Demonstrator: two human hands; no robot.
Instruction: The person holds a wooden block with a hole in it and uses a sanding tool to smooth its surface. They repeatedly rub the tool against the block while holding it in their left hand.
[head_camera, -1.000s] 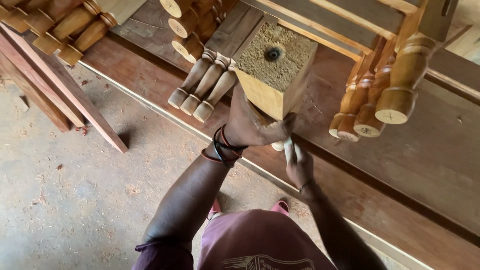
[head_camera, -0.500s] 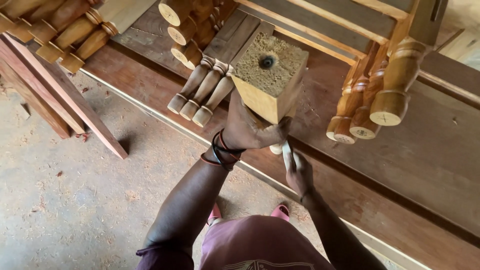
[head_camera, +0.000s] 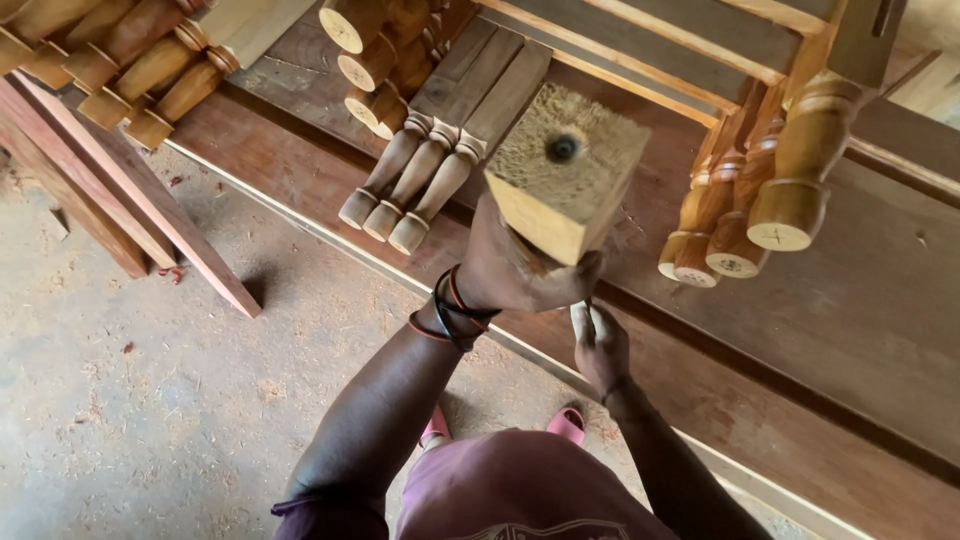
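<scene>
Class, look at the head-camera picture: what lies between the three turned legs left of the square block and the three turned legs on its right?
In the head view, the square wooden block sits between the left turned legs and right turned legs, gripped by the left hand.

Turned brown wooden legs (head_camera: 410, 190): three, lying side by side on bench.
Reddish wooden workbench (head_camera: 860, 330): long planks.
Floor (head_camera: 120, 420): concrete, sawdust-covered.
Pink sandals (head_camera: 570, 425): on floor.

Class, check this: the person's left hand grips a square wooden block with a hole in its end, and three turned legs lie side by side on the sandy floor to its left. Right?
Not quite. The left hand does grip the holed square block, but the three turned legs lie on the wooden workbench, not the floor, as the head view shows.
</scene>
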